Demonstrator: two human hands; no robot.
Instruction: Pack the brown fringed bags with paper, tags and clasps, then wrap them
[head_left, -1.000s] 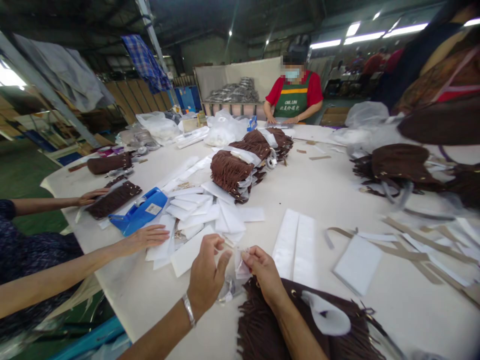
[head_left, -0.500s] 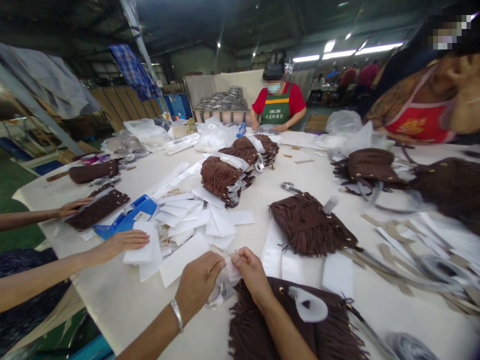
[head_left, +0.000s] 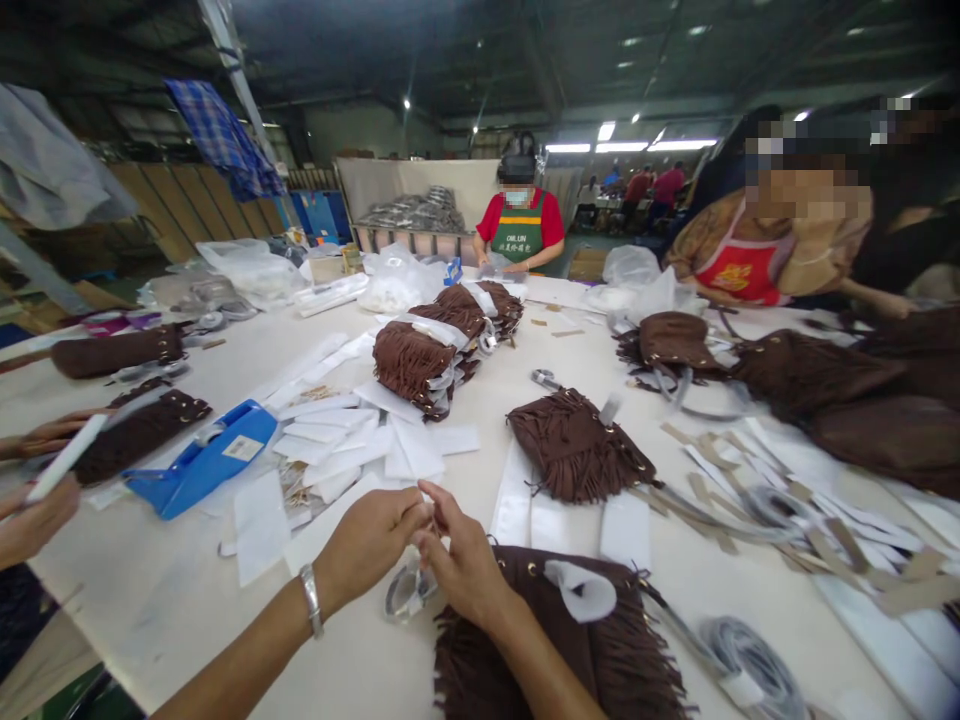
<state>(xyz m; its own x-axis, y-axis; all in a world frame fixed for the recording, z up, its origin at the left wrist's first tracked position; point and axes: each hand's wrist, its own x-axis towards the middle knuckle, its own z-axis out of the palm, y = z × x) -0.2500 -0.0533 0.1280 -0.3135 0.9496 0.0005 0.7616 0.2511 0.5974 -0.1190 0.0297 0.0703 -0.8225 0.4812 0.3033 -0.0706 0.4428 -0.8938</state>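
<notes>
White scrap (head_left: 426,493) pinched by left hand (head_left: 367,540), right hand (head_left: 463,562).

Own hands: two (left hand (head_left: 371,535), right hand (head_left: 461,560)). Blue tape dispenser (head_left: 199,470): one.

Large hall with a dark raftered roof (head_left: 525,50). Light comes from white fluorescent tubes (head_left: 622,147) at the far right and small round ceiling lamps (head_left: 407,103). Back left: brown wooden plank wall (head_left: 157,205), with blue panels (head_left: 319,212) beside it. Pale upright partition board (head_left: 420,178) at the far end of the wide white tabletop (head_left: 187,600). A blue checked cloth (head_left: 217,135) hangs by a slanted pale post (head_left: 225,40). Far background is blurred.
</notes>
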